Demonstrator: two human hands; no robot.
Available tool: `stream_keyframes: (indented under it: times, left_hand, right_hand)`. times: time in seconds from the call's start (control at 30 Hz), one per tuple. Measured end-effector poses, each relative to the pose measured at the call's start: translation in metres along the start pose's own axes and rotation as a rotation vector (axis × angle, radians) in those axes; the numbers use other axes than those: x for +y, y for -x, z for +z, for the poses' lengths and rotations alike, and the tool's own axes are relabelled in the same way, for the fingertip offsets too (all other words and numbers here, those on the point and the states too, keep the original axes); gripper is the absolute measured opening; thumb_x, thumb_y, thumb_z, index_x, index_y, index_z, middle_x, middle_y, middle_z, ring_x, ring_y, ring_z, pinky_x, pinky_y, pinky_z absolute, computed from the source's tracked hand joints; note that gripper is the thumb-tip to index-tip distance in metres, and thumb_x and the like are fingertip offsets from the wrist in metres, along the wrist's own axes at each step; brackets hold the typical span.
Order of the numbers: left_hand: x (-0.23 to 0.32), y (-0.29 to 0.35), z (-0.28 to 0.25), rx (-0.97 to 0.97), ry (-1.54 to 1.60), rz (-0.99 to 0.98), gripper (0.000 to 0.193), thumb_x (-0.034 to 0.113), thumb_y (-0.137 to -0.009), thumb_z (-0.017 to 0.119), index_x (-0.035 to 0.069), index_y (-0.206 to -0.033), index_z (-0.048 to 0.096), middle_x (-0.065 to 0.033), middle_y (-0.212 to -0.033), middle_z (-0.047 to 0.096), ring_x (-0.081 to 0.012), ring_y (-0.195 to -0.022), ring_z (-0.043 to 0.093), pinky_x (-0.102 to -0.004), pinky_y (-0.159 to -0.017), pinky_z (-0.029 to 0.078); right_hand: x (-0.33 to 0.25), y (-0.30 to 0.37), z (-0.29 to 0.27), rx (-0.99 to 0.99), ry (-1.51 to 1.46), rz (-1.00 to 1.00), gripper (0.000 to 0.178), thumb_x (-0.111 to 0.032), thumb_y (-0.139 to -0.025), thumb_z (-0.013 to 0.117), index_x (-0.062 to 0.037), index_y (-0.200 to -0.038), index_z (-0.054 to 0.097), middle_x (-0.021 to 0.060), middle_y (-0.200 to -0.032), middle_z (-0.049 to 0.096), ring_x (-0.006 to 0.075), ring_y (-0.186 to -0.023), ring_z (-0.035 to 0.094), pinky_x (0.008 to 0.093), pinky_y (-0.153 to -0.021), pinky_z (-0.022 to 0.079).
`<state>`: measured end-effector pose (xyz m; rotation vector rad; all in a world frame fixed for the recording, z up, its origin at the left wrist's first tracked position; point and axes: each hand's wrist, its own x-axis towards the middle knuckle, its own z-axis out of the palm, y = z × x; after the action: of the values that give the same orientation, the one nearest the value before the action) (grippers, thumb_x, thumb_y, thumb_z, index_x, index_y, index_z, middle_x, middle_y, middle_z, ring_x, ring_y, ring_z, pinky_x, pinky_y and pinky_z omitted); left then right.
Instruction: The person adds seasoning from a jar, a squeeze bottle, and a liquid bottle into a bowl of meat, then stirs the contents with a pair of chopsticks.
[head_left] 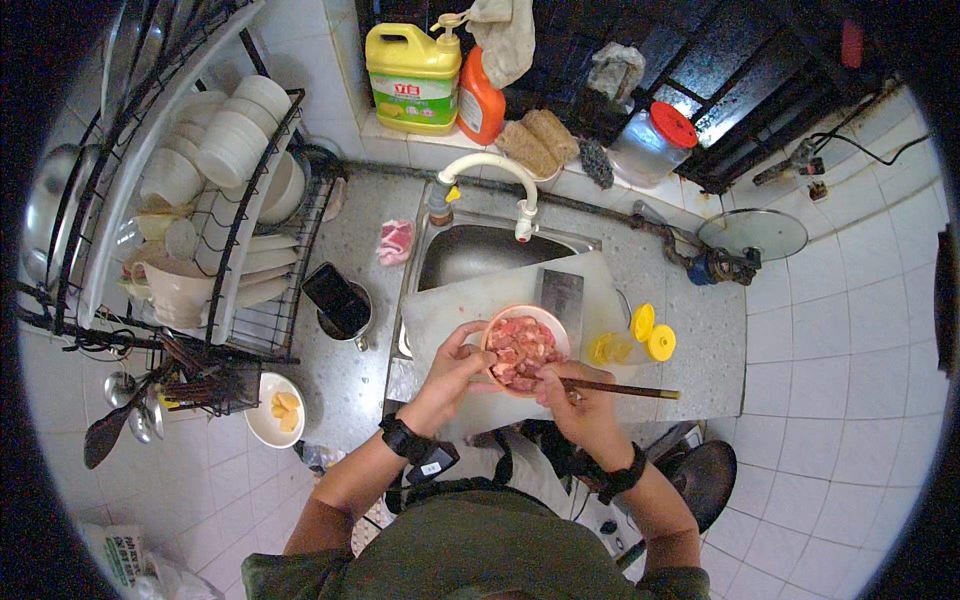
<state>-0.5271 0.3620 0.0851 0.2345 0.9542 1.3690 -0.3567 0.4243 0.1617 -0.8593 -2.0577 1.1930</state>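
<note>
My left hand is closed on the left side of a round bowl, thumb at the rim. Chunks of raw, pinkish-red cut meat nearly fill it. In my right hand is a pair of dark brown chopsticks; their tips reach into the meat, and their butt ends point right. Beneath the bowl lies a white cutting board, partly over the sink. A dark rectangular blade, seemingly a cleaver, rests on the board behind the bowl, its handle not visible.
Right of the board are clear containers with yellow lids. Behind it lies the steel sink with a white faucet. A phone rests on a metal cup at left, near a dish rack and a bowl of yellowish pieces.
</note>
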Motion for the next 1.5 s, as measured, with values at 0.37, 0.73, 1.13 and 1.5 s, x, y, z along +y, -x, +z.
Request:
stream_keyframes:
  times: [0.37,0.73,1.13,1.5]
  left_hand:
    - [0.002,0.006,-0.001,0.012,0.006,0.036,0.045,0.007,-0.078,0.060,0.010,-0.121,0.045,-0.0038,-0.084,0.057,-0.0137,-0.078,0.060,-0.0333,-0.065,0.058]
    - [-0.001,0.003,0.000,0.046,0.017,0.026,0.044,0.002,-0.078,0.059,0.009,-0.120,0.046,-0.0040,-0.079,0.058,-0.0125,-0.075,0.060,-0.0297,-0.060,0.055]
    - [0.002,0.000,0.005,-0.006,-0.004,0.032,0.046,0.007,-0.078,0.061,0.010,-0.121,0.045,-0.0038,-0.086,0.057,-0.0141,-0.081,0.061,-0.0336,-0.067,0.057]
    - [0.003,0.000,0.007,0.016,-0.037,0.019,0.046,0.007,-0.078,0.058,0.010,-0.122,0.044,-0.0036,-0.085,0.057,-0.0131,-0.080,0.060,-0.0329,-0.066,0.057]
  right_hand:
    - [-0.018,-0.005,-0.019,0.047,0.098,0.046,0.008,-0.002,-0.083,0.054,0.0021,-0.082,0.061,0.0031,-0.063,0.058,0.0095,-0.057,0.057,0.0230,-0.053,0.046]
    - [-0.008,-0.018,-0.020,-0.057,0.172,-0.074,0.006,-0.001,-0.080,0.057,0.0005,-0.085,0.060,0.0074,-0.073,0.062,0.0174,-0.065,0.061,0.0278,-0.055,0.046]
    - [-0.018,-0.032,-0.019,-0.052,0.260,-0.172,0.007,-0.005,-0.082,0.059,0.0020,-0.082,0.062,0.0121,-0.076,0.064,0.0145,-0.061,0.061,0.0241,-0.054,0.047]
    - [-0.018,-0.021,-0.025,-0.012,0.252,-0.052,0.011,-0.004,-0.085,0.053,0.0023,-0.080,0.060,0.0099,-0.073,0.061,0.0144,-0.063,0.059,0.0250,-0.056,0.047]
